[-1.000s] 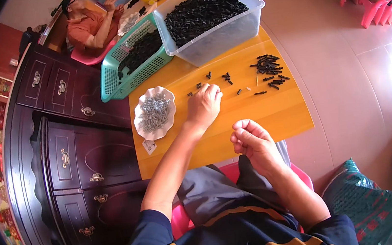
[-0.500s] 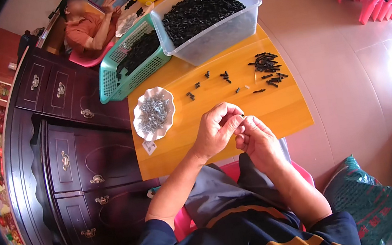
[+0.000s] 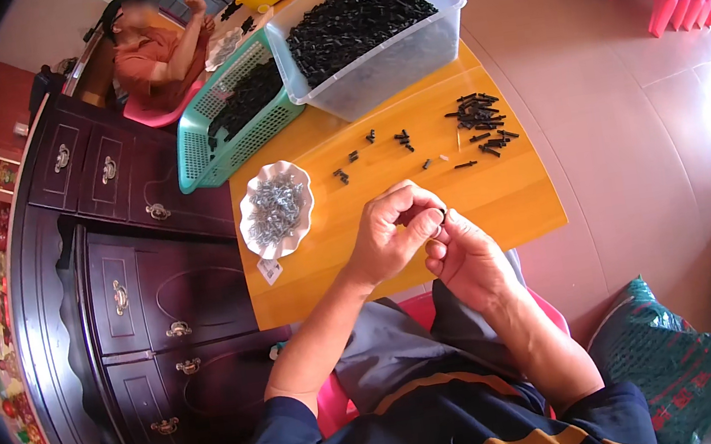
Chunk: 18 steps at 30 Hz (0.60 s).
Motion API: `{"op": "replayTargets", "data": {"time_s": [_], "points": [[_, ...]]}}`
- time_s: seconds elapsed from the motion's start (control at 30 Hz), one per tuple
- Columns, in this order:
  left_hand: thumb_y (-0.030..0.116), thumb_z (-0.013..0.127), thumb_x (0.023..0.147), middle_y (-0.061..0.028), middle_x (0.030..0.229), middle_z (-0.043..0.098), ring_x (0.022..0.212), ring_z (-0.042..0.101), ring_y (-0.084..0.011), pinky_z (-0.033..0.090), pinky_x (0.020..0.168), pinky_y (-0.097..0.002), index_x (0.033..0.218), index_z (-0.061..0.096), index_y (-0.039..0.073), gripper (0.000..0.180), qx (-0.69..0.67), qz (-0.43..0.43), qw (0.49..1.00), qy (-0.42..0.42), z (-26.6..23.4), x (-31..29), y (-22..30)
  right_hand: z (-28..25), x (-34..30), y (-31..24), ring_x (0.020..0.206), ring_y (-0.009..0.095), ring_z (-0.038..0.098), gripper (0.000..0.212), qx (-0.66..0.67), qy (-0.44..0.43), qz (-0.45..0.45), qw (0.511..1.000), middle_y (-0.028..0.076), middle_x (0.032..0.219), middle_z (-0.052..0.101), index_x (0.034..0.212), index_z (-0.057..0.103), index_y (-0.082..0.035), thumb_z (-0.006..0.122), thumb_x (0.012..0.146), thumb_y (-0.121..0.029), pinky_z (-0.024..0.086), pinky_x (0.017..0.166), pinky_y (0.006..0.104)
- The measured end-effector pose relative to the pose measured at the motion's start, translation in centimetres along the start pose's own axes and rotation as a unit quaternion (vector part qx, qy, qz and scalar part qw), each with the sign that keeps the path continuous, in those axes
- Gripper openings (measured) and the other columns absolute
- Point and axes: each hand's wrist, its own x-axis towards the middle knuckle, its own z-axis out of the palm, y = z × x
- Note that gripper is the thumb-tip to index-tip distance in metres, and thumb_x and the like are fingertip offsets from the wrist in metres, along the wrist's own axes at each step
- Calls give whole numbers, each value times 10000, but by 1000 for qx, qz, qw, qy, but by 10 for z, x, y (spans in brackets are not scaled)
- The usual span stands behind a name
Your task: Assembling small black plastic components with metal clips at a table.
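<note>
My left hand and my right hand meet above the table's near side, thumbs and fingers pinched together. Between their fingertips a small black part shows; most of it is hidden by the fingers. Beyond my hands, several small black pieces lie in little groups on the wooden table. A heap of slim black rod-shaped parts lies at the table's right side. Left of my hands stands a white wavy-rimmed dish holding many small clear pieces.
A clear plastic bin and a green basket, both holding black parts, stand at the back. Dark wooden drawers border the left. Another person sits at the far left. A green bag lies at lower right.
My hands stay together at nearly the same spot. The fingertips have shifted slightly, and a bit more of the black part shows. The other person's raised hand has moved up a little.
</note>
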Motion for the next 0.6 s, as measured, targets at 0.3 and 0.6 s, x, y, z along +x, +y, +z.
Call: {"op": "replayTargets", "data": {"time_s": [0.3, 0.6], "points": [[43, 726, 847, -83, 852, 666, 710, 658, -206, 521, 646, -315, 958, 731, 38, 111, 333, 87, 935, 85, -9, 54, -31, 0, 0, -5, 739, 84, 586, 75, 9, -15, -44, 999, 12, 981, 642, 1038, 601, -130, 643, 991, -170, 513, 716, 243], [183, 706, 868, -68, 877, 665, 830, 673, -288, 553, 732, -407, 917, 751, 108, 101, 453, 105, 884, 52, -4, 77, -63, 2, -1, -5, 753, 62, 578, 226, -17, -9, -46, 999, 2, 1033, 652, 1216, 622, -99, 638, 994, -139, 513, 736, 227]]}}
